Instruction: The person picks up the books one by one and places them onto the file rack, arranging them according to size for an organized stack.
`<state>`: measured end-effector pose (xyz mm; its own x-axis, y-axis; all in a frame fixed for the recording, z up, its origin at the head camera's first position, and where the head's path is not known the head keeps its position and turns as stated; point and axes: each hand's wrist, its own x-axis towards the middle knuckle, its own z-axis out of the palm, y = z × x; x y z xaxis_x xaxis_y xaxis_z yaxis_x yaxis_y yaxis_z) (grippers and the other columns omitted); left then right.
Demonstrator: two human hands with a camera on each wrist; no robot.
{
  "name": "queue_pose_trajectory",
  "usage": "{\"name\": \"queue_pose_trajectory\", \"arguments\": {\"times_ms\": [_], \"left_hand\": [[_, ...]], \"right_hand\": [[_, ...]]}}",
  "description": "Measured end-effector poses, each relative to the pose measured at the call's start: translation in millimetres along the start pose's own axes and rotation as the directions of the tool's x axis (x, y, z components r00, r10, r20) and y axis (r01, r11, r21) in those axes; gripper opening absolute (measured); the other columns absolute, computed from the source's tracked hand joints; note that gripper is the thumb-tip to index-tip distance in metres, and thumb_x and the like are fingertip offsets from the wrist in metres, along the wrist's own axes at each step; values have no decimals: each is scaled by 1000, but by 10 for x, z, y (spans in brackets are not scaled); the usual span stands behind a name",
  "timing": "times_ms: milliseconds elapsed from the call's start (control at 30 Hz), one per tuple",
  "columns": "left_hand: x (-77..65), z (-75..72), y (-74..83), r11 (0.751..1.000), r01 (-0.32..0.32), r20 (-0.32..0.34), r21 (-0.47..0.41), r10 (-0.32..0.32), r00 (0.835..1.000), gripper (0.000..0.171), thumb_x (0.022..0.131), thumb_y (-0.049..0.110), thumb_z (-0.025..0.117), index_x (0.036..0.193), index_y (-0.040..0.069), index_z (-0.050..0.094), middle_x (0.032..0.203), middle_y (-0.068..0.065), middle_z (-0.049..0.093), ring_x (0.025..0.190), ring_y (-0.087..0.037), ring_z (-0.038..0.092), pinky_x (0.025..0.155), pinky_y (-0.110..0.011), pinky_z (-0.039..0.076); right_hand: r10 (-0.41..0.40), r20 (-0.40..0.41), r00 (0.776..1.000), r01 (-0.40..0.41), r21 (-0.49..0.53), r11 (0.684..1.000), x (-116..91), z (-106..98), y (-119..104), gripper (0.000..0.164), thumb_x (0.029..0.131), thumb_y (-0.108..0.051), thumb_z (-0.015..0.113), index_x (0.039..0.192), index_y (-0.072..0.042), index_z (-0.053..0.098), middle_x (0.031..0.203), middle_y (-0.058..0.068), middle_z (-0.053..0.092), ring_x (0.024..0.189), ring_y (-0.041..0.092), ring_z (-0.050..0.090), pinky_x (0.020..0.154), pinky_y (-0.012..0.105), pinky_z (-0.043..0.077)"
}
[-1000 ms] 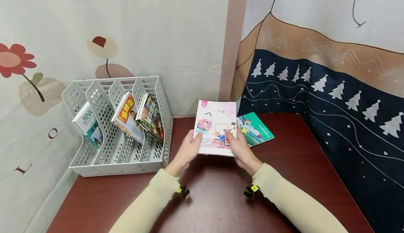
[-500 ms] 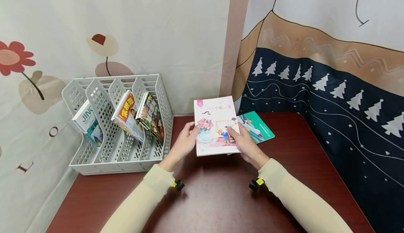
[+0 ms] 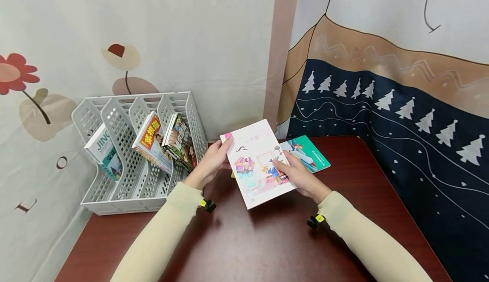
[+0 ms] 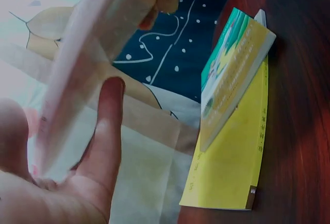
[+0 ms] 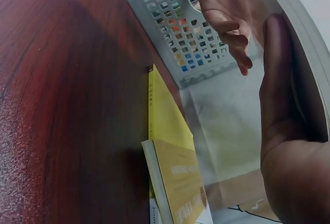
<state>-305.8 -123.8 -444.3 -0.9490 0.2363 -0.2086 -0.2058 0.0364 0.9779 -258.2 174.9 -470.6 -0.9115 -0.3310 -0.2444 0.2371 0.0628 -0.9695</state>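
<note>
While both hands hold it above the counter (image 3: 244, 248), the pink book (image 3: 257, 165) is tilted, with its front cover turned up toward the head camera. The left hand (image 3: 208, 163) has its grip at the upper left corner: the thumb lies on the cover and the fingers are behind, so the corner is between them. The right hand (image 3: 302, 175) has a firmer grip on the right edge, with its thumb pressed on the printed figures and its fingers under the back.

Below the pink book and to its right, the green book (image 3: 311, 152) lies on the counter side. In the left wrist view it is seen that this one, which is also partly orange, rests across the yellow book (image 4: 227, 175). A whitish edge shows near them, but I cannot tell to what it belongs.

Near the left hand stands the grey rack (image 3: 126, 207), which has perforated dividers. A white and teal book (image 3: 105, 152) leans in its leftmost compartment, and books with a red and yellow cover (image 3: 154, 142) and a dark cover (image 3: 181, 142) lean toward its right end. Behind hangs a pale cloth (image 3: 214, 40) with flowers; at the right, a navy cloth (image 3: 397, 154) with white trees.
</note>
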Motion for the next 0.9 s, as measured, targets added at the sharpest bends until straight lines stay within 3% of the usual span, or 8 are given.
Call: {"name": "queue_pose_trajectory", "arguments": {"times_ms": [267, 467, 700, 900], "left_hand": [[6, -10, -66, 995, -85, -1, -47, 85, 996, 46, 112, 38, 67, 140, 1, 68, 101, 0, 83, 86, -14, 81, 78, -32, 68], [-42, 7, -30, 990, -139, -67, -32, 137, 988, 38, 109, 27, 72, 133, -2, 72, 96, 0, 83, 84, -14, 80, 77, -29, 66], [-183, -11, 63, 981, -196, -136, -1, 195, 971, 36, 109, 25, 72, 130, -4, 73, 91, 0, 82, 78, -13, 80, 72, -29, 67], [-283, -79, 182, 962, -258, -154, 84, 268, 951, 38, 108, 27, 72, 126, -6, 74, 85, 1, 83, 71, -14, 80, 66, -30, 67]], "right_hand": [[-32, 78, 996, 33, -3, 999, -12, -15, 61, 72, 113, -45, 62, 173, -21, 30, 123, 6, 78, 97, 20, 82, 81, 32, 68], [-21, 70, 997, 22, -15, 1000, -3, -2, 55, 74, 112, -47, 64, 173, -21, 31, 124, 8, 78, 96, 20, 82, 81, 29, 67], [8, 58, 998, -2, -103, 995, 53, 39, 97, 80, 110, -54, 65, 174, -22, 31, 137, 13, 74, 104, 20, 80, 85, 26, 66], [4, 57, 998, 8, -209, 978, 43, 101, 98, 82, 109, -57, 64, 175, -21, 31, 145, 11, 70, 115, 19, 74, 94, 25, 64]]}}
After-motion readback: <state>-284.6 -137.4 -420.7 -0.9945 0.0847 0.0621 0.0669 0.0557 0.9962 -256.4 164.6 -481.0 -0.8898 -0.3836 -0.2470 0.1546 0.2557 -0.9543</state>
